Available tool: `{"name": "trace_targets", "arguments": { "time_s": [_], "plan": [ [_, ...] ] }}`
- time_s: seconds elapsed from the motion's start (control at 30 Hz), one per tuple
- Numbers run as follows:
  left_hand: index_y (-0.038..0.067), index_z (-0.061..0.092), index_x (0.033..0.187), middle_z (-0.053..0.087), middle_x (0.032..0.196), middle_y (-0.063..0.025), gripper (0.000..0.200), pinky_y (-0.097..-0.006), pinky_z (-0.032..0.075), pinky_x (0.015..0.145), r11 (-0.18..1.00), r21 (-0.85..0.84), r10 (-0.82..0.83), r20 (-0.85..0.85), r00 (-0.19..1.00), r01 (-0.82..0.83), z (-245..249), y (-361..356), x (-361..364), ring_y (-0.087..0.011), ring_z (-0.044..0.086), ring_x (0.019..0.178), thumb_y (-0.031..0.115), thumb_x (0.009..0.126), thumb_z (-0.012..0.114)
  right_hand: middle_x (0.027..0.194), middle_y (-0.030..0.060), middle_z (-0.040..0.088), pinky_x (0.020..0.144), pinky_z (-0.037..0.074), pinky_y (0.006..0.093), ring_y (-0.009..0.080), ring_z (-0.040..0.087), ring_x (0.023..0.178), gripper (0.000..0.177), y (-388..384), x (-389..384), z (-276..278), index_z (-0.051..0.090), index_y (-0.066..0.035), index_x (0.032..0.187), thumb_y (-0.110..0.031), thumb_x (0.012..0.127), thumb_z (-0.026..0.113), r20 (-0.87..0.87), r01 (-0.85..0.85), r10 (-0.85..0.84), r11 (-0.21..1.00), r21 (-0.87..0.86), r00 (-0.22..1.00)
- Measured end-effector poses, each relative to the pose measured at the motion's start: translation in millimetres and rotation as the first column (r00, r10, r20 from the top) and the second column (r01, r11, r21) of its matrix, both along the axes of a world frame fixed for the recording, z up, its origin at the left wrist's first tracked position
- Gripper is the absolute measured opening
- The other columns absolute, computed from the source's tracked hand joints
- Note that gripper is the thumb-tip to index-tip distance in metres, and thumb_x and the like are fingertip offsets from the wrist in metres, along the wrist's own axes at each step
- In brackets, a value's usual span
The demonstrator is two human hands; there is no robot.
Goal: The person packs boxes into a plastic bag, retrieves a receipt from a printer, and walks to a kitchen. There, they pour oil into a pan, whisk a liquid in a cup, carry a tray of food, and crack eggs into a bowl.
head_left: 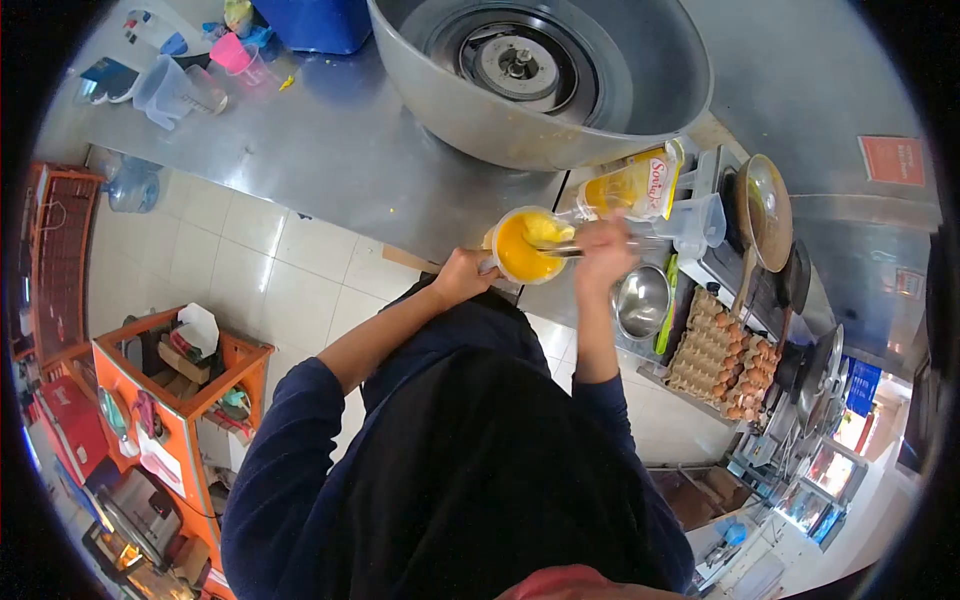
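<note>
Currently, a plastic jug [495,246] is gripped by the left hand [465,277], a metal utensil [567,249] by the right hand [605,252]; yellow mixture [519,254] may be spilled by hard stirring.

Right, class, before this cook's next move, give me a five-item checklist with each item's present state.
1. Left hand steadying the white container: ok.
2. Right hand gripping the metal utensil: ok, though blurred.
3. Utensil's end in the yellow mixture: ok.
4. Mixture evenly coloured: not ok, a paler patch shows.
5. Mixture free of lumps underneath: cannot tell, hidden below the surface.
</note>
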State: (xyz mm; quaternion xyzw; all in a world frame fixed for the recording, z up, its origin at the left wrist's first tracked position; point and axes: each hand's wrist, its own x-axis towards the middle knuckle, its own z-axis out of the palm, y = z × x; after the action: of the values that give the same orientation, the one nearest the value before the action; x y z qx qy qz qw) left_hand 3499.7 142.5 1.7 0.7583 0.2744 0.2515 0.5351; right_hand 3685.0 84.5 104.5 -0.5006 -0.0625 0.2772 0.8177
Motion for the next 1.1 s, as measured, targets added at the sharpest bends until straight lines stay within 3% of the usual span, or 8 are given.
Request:
{"name": "trace_targets", "arguments": {
  "time_s": [0.13,0.2,0.3,0.4,0.87,0.93,0.97,1.1],
  "plan": [
    [0.006,0.067,0.086,0.061,0.069,-0.0192,0.016,-0.0362,0.05,0.058,1.0,-0.005,0.001,-0.014,1.0,-0.001,3,-1,-2,-0.0329,0.06,0.057,0.012,0.071,0.068,0.053,-0.0021,0.037,0.042,0.03,0.0232,0.0089,0.033,0.043,0.041,9,-10,8,0.043,-0.012,0.059,-0.03,0.096,0.043,0.307,0.366,-0.311,0.92,-0.138,0.899],
    [0.007,0.068,0.085,0.06,0.066,-0.0188,0.015,-0.0363,0.049,0.057,0.999,-0.04,0.006,-0.016,1.0,-0.007,8,0,0,-0.0324,0.06,0.056,0.013,0.071,0.068,0.051,-0.0028,0.035,0.044,0.032,0.024,0.0093,0.034,0.043,0.045,13,-15,2,0.039,-0.014,0.054,-0.029,0.096,0.044,0.008,0.222,-0.222,0.975,-0.013,0.975],
    [0.005,0.067,0.089,0.06,0.065,-0.0193,0.019,-0.0363,0.048,0.054,0.999,0.053,0.008,0.025,1.0,-0.009,-8,0,1,-0.0321,0.06,0.053,0.013,0.072,0.069,0.05,-0.0036,0.034,0.044,0.032,0.0249,0.0084,0.035,0.045,0.035,-3,18,7,0.043,-0.012,0.061,-0.024,0.094,0.05,0.476,-0.122,0.084,0.991,0.048,0.875],
    [0.006,0.067,0.09,0.06,0.064,-0.0192,0.02,-0.0358,0.048,0.054,0.999,-0.051,0.007,-0.005,1.0,-0.008,0,-1,-1,-0.0327,0.06,0.053,0.014,0.072,0.07,0.049,-0.0027,0.032,0.042,0.028,0.0248,0.0086,0.033,0.043,0.041,10,-10,6,0.038,-0.014,0.055,-0.021,0.092,0.054,0.132,0.121,-0.132,0.989,0.087,0.982],
    [0.003,0.066,0.089,0.059,0.063,-0.0217,0.023,-0.0378,0.049,0.055,0.999,0.022,0.034,-0.002,0.999,-0.034,2,-5,-5,-0.0374,0.06,0.057,0.016,0.071,0.072,0.049,-0.0031,0.032,0.037,0.025,0.0267,0.0076,0.032,0.038,0.027,4,7,-2,0.047,-0.008,0.063,-0.011,0.087,0.059,0.035,0.085,-0.093,0.979,0.187,0.995],
    [0.002,0.066,0.089,0.059,0.063,-0.0219,0.023,-0.0384,0.048,0.054,0.999,0.031,0.016,0.012,1.0,-0.016,6,0,-1,-0.0379,0.06,0.057,0.016,0.071,0.073,0.045,-0.0027,0.029,0.039,0.025,0.0253,0.0091,0.031,0.037,0.043,20,22,-99,0.038,-0.01,0.053,-0.022,0.091,0.055,0.565,0.307,-0.192,0.945,-0.115,0.803],
    [0.002,0.066,0.088,0.058,0.063,-0.022,0.023,-0.039,0.048,0.054,0.998,0.053,0.015,0.0,1.0,-0.015,2,-2,-2,-0.038,0.06,0.057,0.015,0.071,0.072,0.045,-0.002,0.03,0.04,0.026,0.0258,0.0094,0.032,0.039,0.043,27,-17,-3,0.039,-0.01,0.054,-0.023,0.091,0.055,0.138,0.006,0.007,0.996,-0.094,0.99],
    [0.004,0.066,0.087,0.059,0.063,-0.0214,0.022,-0.0402,0.048,0.054,0.998,0.005,0.058,-0.008,0.998,-0.058,1,-4,-2,-0.0379,0.06,0.057,0.016,0.071,0.072,0.047,-0.0023,0.033,0.038,0.027,0.0255,0.008,0.034,0.039,0.029,10,-6,41,0.044,-0.009,0.064,-0.014,0.088,0.06,0.131,0.055,-0.081,0.98,0.19,0.988]
  ]
}}
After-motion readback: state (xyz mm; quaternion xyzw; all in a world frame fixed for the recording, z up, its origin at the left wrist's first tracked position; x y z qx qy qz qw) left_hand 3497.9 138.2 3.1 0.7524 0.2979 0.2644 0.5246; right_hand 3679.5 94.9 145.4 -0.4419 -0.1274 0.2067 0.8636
